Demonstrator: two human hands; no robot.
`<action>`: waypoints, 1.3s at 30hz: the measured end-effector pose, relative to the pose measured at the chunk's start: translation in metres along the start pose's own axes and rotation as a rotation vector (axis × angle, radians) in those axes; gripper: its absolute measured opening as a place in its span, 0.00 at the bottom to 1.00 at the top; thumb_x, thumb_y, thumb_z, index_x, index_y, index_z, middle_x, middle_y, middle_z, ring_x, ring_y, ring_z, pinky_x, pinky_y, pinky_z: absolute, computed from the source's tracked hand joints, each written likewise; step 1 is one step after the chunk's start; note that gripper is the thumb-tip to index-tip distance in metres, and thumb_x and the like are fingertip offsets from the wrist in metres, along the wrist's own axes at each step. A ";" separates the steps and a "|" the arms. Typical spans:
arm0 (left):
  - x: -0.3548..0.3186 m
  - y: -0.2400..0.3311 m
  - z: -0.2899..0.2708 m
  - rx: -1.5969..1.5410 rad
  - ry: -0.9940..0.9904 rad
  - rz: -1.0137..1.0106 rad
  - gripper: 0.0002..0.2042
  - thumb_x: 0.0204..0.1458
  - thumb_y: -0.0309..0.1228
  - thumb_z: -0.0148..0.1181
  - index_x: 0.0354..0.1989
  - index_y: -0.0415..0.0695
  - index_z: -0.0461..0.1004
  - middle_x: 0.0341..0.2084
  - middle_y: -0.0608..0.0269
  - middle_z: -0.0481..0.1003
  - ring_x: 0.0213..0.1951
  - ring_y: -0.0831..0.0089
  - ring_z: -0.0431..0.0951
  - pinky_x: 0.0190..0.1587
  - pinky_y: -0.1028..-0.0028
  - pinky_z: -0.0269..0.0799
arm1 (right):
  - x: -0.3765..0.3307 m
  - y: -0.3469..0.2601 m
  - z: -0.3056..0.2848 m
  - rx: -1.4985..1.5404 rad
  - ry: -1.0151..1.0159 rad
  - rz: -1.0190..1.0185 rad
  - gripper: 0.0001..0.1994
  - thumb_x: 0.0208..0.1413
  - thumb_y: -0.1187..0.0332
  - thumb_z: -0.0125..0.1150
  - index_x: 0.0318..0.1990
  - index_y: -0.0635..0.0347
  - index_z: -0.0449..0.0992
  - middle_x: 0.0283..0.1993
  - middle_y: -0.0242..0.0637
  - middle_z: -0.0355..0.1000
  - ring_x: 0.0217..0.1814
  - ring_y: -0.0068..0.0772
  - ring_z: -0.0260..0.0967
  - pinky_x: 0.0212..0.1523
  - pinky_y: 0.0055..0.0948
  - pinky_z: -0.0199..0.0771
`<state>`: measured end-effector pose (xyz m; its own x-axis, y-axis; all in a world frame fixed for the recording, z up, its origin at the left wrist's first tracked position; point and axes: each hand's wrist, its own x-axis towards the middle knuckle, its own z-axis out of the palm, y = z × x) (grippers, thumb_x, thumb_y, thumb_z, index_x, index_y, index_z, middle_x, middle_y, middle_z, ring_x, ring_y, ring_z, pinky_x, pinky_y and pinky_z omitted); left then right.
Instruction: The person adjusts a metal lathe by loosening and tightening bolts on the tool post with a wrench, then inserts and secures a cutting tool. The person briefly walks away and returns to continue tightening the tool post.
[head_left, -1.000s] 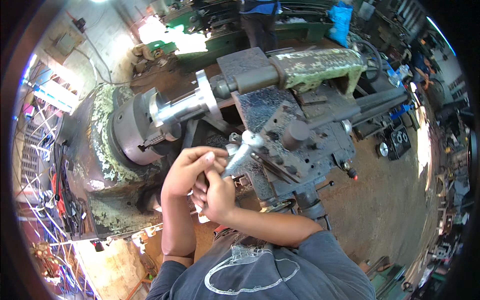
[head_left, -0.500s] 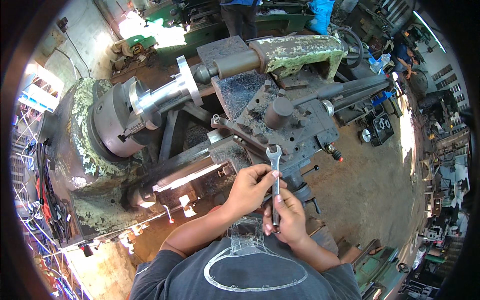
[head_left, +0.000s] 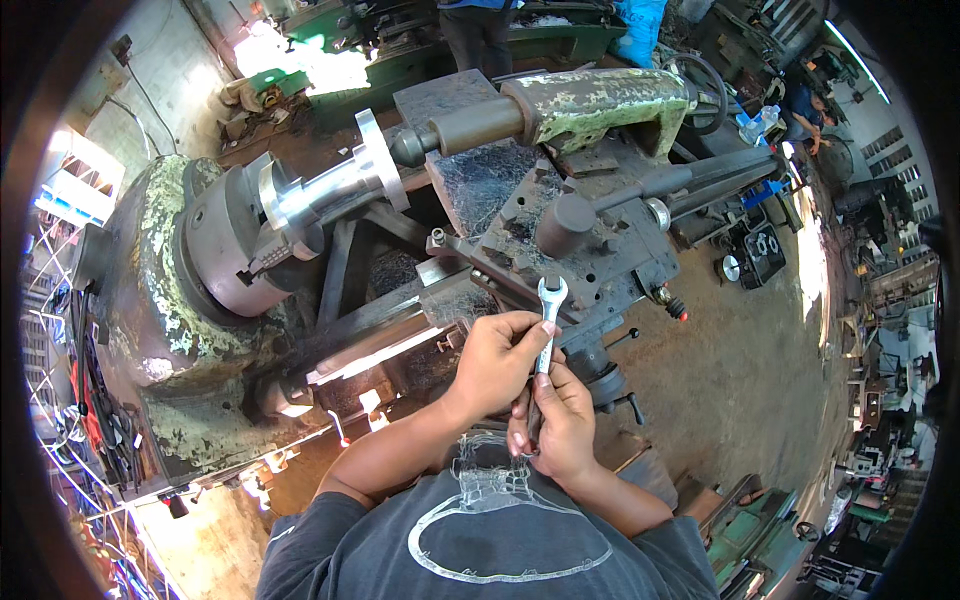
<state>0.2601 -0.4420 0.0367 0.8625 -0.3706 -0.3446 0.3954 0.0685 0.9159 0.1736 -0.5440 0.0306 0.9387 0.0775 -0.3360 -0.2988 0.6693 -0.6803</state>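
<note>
A silver wrench stands nearly upright in front of my chest, its open-ended jaw pointing away from me. My left hand pinches the shank below the jaw between thumb and fingers. Lower down, my right hand wraps round the handle and hides much of it. Just beyond the jaw lies the lathe's tool post with its round dark cap and square-headed bolts. A cutting tool holder juts from it toward the left. Neither hand touches the lathe.
A shiny flanged metal shaft sits between the lathe chuck and the tailstock. A red-tipped lever sticks out at the carriage's right. Another person stands behind the lathe; one more crouches at far right. A black tray holds parts.
The wrench has tilted slightly and shifted a little toward the far side. My right hand has slid up the handle, nearer my left hand.
</note>
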 end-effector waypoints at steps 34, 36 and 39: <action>-0.058 -0.039 -0.048 -0.175 0.134 0.382 0.22 0.63 0.34 0.53 0.61 0.32 0.66 0.50 0.54 0.74 0.49 0.72 0.75 0.52 0.75 0.70 | 0.033 0.016 0.044 0.061 -0.078 0.377 0.14 0.69 0.50 0.47 0.42 0.49 0.66 0.19 0.23 0.54 0.12 0.13 0.47 0.10 0.20 0.43; -0.056 -0.047 -0.036 -0.318 -0.024 0.208 0.21 0.63 0.33 0.54 0.60 0.33 0.66 0.51 0.54 0.75 0.52 0.71 0.75 0.54 0.73 0.70 | 0.007 0.002 0.020 -0.074 -0.162 0.369 0.14 0.71 0.49 0.40 0.51 0.45 0.60 0.17 0.27 0.53 0.11 0.17 0.46 0.10 0.19 0.49; -0.035 -0.052 -0.019 -0.328 -0.152 0.123 0.20 0.63 0.36 0.53 0.55 0.32 0.69 0.50 0.50 0.75 0.49 0.68 0.77 0.53 0.70 0.74 | -0.011 -0.026 -0.014 -0.061 -0.288 0.391 0.15 0.71 0.50 0.38 0.57 0.43 0.56 0.24 0.35 0.59 0.14 0.19 0.49 0.12 0.19 0.53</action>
<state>0.2147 -0.4152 -0.0026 0.8627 -0.4728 -0.1793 0.3933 0.4044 0.8257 0.1681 -0.5726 0.0424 0.7611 0.5213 -0.3860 -0.6399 0.5058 -0.5786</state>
